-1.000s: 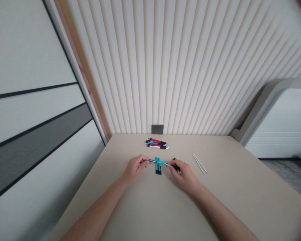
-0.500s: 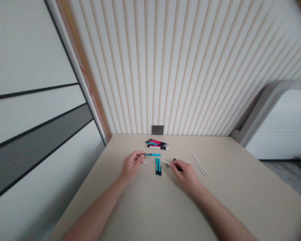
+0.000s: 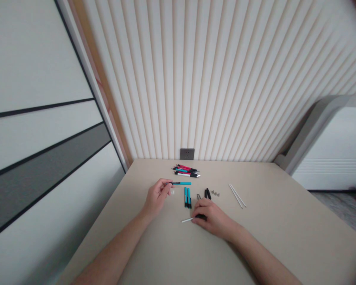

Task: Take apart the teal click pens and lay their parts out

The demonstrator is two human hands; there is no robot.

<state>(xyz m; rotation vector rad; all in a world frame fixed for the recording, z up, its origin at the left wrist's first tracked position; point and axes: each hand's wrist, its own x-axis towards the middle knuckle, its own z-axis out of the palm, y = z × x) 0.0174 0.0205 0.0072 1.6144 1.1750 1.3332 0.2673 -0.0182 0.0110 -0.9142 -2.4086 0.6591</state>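
Note:
My left hand (image 3: 156, 194) is closed on one end of a blue pen barrel (image 3: 182, 183), held level and pointing right. My right hand (image 3: 209, 215) is low over the table, its fingers closed around a thin white pen refill (image 3: 186, 220) that sticks out to the left. Inside its curled fingers shows a black piece (image 3: 201, 217), partly hidden. Between the hands lie two blue pen barrels (image 3: 187, 194) with black ends, side by side. Small clear pieces (image 3: 172, 192) are beside my left fingers. Just beyond my right hand are small dark springs (image 3: 198, 196) and black pen parts (image 3: 207, 193).
A pile of pens (image 3: 185, 170) in red, blue, white and black lies near the wall. Small metallic pieces (image 3: 215, 193) sit right of the black parts. Two white refills (image 3: 237, 196) lie farther right. A dark wall socket (image 3: 187, 154) is behind the table (image 3: 154, 253).
My right hand has moved down toward me and slightly left with the white refill, uncovering the black parts and metallic pieces. My left hand holds the blue barrel in nearly the same place.

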